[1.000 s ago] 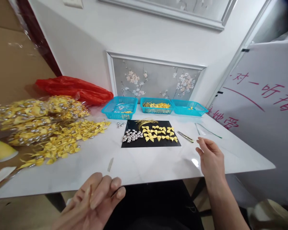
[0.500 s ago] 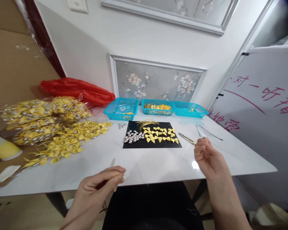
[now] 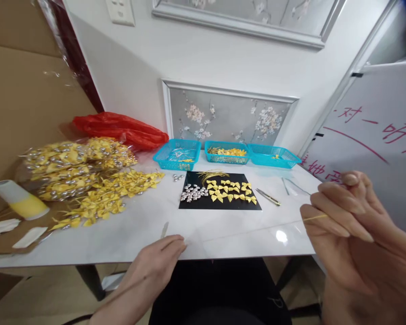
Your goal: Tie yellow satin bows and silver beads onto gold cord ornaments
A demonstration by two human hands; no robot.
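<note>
My right hand is raised above the table's right side, its fingers curled closed. A thin yellow strand comes out of its fingers and runs faintly leftward, towards my left fingertips. Low at the table's front edge, my left hand pinches what looks like the other end; its fingertips partly hide it. Close behind that hand lies a small pale strip. Beyond both hands a black mat carries silver beads, yellow bow-shaped pieces and a bundle of yellow strands.
Tweezer-like pointed tool lies right of the mat. Blue baskets line the wall beneath a framed picture. Finished-looking yellow flower sprays, a red bag and a white-yellow cylinder occupy the left.
My right hand has come up and outward, nearer the camera, and the yellow strand now shows in it. My left hand stays low, turned more palm-down. The view has shifted slightly left.
</note>
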